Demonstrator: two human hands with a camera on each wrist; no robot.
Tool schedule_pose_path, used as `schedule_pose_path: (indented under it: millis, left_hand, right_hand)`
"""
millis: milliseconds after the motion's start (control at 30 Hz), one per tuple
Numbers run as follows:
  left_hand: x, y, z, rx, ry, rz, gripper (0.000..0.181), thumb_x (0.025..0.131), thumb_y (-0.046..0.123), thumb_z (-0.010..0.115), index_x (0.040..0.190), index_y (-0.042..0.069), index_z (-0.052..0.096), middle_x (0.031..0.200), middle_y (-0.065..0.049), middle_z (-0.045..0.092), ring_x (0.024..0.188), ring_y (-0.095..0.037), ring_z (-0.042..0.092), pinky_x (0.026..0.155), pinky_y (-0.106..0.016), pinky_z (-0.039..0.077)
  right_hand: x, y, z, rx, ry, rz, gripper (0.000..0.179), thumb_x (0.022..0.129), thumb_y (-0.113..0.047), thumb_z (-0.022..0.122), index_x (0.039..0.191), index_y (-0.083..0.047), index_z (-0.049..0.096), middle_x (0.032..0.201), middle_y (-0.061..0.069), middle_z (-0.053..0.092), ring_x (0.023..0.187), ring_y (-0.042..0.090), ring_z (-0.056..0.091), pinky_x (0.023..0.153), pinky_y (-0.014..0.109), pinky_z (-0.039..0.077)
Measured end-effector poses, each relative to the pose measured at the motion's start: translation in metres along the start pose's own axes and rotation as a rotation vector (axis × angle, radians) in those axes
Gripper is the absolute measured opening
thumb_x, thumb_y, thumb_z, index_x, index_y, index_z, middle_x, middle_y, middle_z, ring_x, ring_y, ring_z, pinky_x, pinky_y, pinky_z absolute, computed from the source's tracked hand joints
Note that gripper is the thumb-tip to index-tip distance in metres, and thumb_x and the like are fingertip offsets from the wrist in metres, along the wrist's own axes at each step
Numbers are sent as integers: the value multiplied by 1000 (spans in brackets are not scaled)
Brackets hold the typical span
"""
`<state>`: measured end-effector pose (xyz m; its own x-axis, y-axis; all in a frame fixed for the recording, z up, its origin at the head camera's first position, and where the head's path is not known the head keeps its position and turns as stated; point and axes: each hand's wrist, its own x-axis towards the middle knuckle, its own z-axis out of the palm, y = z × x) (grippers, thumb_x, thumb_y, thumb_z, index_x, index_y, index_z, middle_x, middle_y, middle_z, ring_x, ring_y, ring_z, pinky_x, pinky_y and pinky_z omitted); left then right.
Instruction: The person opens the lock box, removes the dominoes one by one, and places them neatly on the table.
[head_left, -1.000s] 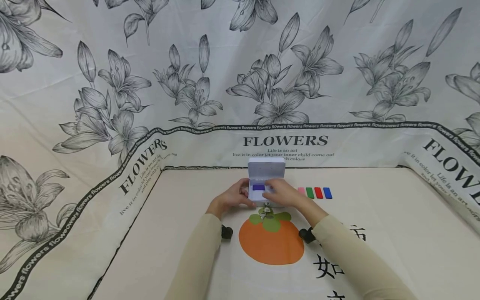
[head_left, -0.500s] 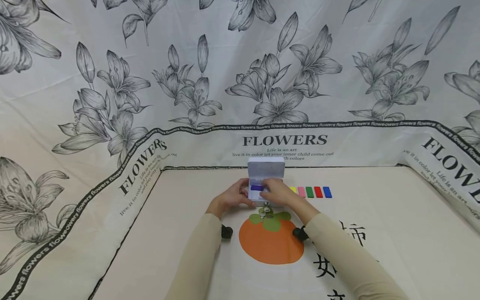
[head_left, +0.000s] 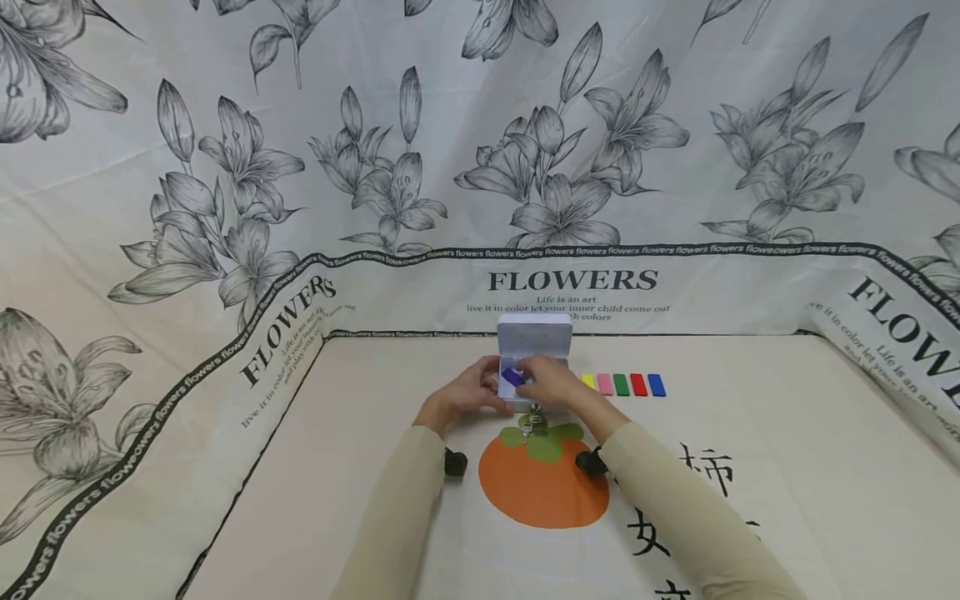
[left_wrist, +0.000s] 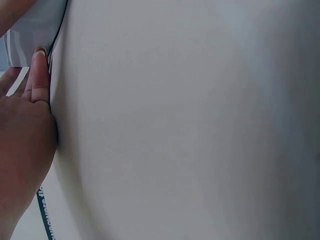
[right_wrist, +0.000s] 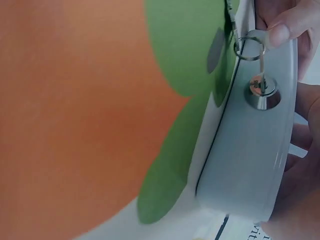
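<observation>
A small white lock box [head_left: 534, 337] stands with its lid raised at the back middle of the table. Its front lock has a key [right_wrist: 262, 67] in it, with a ring hanging from the key. My left hand [head_left: 467, 390] grips the box's left side, thumb at the front corner and fingers round the side. Inside the box a purple block [head_left: 513, 377] is tilted, and the fingertips of my right hand [head_left: 551, 382] pinch its right end. In the right wrist view the box's front wall [right_wrist: 235, 155] hides the block.
Right of the box lies a row of flat coloured blocks: yellow [head_left: 588, 381], pink [head_left: 604, 384], green [head_left: 621, 384], red [head_left: 639, 385] and blue [head_left: 657, 385]. A flower-printed cloth wall [head_left: 405, 300] rises behind. The tablecloth bears an orange persimmon print [head_left: 543, 487].
My right hand has shifted left inside the box. The purple block has turned from level to slanted. More of the row, the yellow block included, shows now. The left hand stays on the box.
</observation>
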<state>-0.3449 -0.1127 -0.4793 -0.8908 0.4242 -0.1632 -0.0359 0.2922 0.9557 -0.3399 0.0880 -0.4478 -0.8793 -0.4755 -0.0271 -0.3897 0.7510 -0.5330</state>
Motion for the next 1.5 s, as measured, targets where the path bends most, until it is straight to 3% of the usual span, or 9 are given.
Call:
schedule_pose_path:
  millis: [200,600,867,1200,1500]
  left_hand:
    - [0,-1,0,10,-5,7,97,73,-5,86,155,10,37,95,-6,54,84,-15,49,78,-28,42]
    - [0,-1,1,22,-7,14,96,74,-3,86,155,9,36,92,-8,55,81,-15,49,78,-28,42]
    - [-1,0,1,36,-16,18,96,74,-4,86,155,10,36,92,-6,54,82,-15,49,77,-29,42]
    - [0,0,-1,22,-12,5,98,74,-4,86,156,10,35,93,-5,54,83,-15,49,78,-28,42]
    - [0,-1,0,5,-11,5,98,73,-5,86,155,9,35,93,-4,52,84,-15,48,75,-28,41]
  right_hand:
    - [6,1,3,49,-18,-34,43,91,-10,72,130,6,61,110,16,69,100,27,64,92,45,52]
    - [13,2,6,110,-17,20,41,89,-12,77,124,5,65,93,9,63,84,22,57,78,37,49]
    - [16,3,9,79,-7,53,56,87,-16,80,133,8,59,94,8,66,86,22,59,80,37,51]
    - [20,1,14,12,20,84,53,88,-21,80,131,3,62,110,14,70,99,27,66,92,43,53]
    - [22,-4,17,0,46,96,42,87,-22,80,122,-2,68,111,12,71,97,26,65,88,44,53]
